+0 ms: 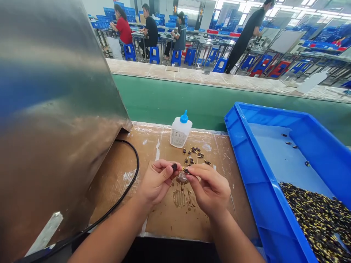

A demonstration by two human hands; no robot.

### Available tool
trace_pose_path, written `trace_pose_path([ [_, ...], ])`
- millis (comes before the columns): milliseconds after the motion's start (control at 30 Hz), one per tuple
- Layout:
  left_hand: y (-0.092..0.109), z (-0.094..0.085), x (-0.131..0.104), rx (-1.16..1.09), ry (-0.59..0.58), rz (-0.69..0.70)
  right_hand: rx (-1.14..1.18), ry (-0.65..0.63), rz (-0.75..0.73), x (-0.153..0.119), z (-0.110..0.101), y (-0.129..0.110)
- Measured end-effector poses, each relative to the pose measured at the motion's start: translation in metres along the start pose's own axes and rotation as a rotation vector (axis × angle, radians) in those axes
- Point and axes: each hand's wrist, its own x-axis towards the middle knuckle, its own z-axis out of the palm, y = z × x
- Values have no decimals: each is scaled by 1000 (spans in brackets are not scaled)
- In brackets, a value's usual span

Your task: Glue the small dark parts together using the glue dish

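Between thumb and fingers, my left hand (159, 180) pinches a small black rounded piece (174, 167). Close beside it, my right hand (211, 186) grips a small black-and-yellow part (186, 170), its yellow end towards the left fingertips. Whether the two pieces touch is too small to tell. Just beyond my hands lies a loose group of similar black-and-yellow parts (200, 155) on the brown work surface (219, 215). Behind them stands a white squeeze bottle (181, 133) with a blue nozzle cap. Under my fingertips is a small clear round item (182, 177), partly hidden.
A blue crate (246, 175) at the right holds a heap of black-and-yellow parts (315, 215). A large metal housing (55, 109) fills the left, with a black cable (134, 175) curving beside it. Beyond the green conveyor side (170, 95), several people work at tables.
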Motion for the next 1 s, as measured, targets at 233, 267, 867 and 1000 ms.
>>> trace_pose_path([
  [233,-2,5,-4,63,-69,82,-55,-18,-91,-4,-2,3],
  [267,-2,5,-4,70,-71,86,-67,-19,-94,-5,-2,3],
  [867,-3,7,-8,135,-48,116,-111,-6,-172,-8,0,3],
  [1000,-3,6,-7,144,-46,118,-124,-22,-169,-7,-1,2],
])
